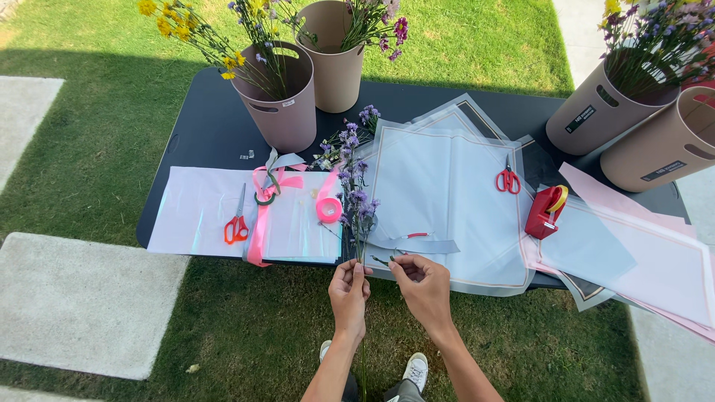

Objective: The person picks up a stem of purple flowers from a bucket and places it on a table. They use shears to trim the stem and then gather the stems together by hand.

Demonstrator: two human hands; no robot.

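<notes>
My left hand (348,292) grips the stems of a small bunch of purple flowers (356,187) that stretches away from me over the dark table (208,123). Just right of it, my right hand (423,289) pinches a bit of green stem or leaf at the fingertips, close to the bunch's lower stems. The flower heads lie over sheets of pale wrapping paper (439,193). A pink ribbon roll (328,208) rests just left of the flowers.
Orange scissors (236,225) and pink ribbon (261,223) lie on the left sheets. Red scissors (508,180) and a red tape dispenser (545,211) sit right. Buckets of flowers (279,93) stand at the back and at the right (596,112). Grass surrounds the table.
</notes>
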